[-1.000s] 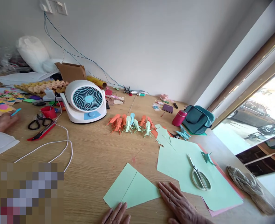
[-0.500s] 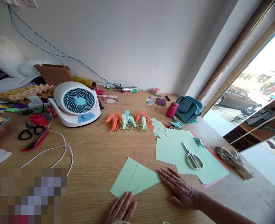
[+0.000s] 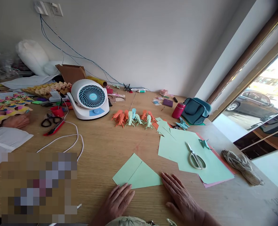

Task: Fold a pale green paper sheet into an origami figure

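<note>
A folded light green paper (image 3: 137, 173) lies on the wooden table (image 3: 101, 147) right in front of me. My left hand (image 3: 116, 203) rests flat, fingers stretched out, with its fingertips at the paper's near edge. My right hand (image 3: 182, 197) also lies flat and open, fingertips beside the paper's right corner. Neither hand holds anything. To the right, white-handled scissors (image 3: 195, 157) lie on a stack of green sheets (image 3: 188, 150) over a pink sheet.
A row of orange and green folded paper figures (image 3: 134, 118) stands mid-table. Behind are a white desk fan (image 3: 89, 99) with a white cable, black scissors (image 3: 49, 121), a pink bottle (image 3: 178, 110), a teal bag (image 3: 196, 110). Another person's hand (image 3: 17, 121) works at far left. A rag (image 3: 241, 164) lies right.
The view swung right and then back left. Both hands stayed flat at the green paper; the left hand shows more fully now.
</note>
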`<state>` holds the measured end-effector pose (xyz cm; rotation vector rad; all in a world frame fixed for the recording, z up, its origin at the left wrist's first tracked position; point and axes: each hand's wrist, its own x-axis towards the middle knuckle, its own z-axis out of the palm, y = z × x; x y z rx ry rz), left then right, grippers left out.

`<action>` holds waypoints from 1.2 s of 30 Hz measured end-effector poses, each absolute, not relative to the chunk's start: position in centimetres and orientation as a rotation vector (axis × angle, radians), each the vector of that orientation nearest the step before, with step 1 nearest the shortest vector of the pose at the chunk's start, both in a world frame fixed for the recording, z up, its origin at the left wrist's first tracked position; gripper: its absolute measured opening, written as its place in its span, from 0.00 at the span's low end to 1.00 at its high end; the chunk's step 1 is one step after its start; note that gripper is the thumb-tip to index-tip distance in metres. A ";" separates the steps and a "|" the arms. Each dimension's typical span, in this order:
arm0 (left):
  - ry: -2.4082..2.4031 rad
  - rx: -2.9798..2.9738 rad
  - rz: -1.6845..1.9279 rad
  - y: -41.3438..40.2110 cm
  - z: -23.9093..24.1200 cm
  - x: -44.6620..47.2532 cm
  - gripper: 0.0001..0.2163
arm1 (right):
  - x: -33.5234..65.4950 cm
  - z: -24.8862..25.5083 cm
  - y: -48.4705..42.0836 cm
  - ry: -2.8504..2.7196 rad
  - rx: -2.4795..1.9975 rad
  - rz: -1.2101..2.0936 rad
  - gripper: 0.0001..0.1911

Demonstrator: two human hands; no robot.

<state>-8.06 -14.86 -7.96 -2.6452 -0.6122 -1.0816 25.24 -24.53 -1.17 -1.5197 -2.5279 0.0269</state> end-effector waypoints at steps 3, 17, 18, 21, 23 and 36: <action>-0.638 -2.699 -1.054 -15.1 -6.6 -8.5 0.19 | 24.7 -0.9 -26.0 -2.511 -1.461 -0.002 0.41; -0.601 -2.717 -1.033 -18.0 -5.7 -10.2 0.12 | 23.1 1.0 -27.6 -2.628 -1.089 -0.366 0.19; -0.609 -2.738 -1.033 -18.2 -5.5 -10.3 0.11 | 22.7 1.1 -27.8 -2.597 -1.069 -0.366 0.16; -0.644 -2.785 -1.056 -18.4 -4.8 -10.4 0.10 | 21.5 0.8 -28.3 -2.458 -1.060 -0.302 0.14; -0.663 -2.802 -1.087 -18.5 -4.4 -10.4 0.08 | 20.8 0.5 -28.5 -2.376 -1.069 -0.254 0.16; -0.835 -2.928 -1.220 -15.1 4.1 -8.2 0.09 | 20.9 8.7 -23.1 -2.119 -1.188 0.009 0.11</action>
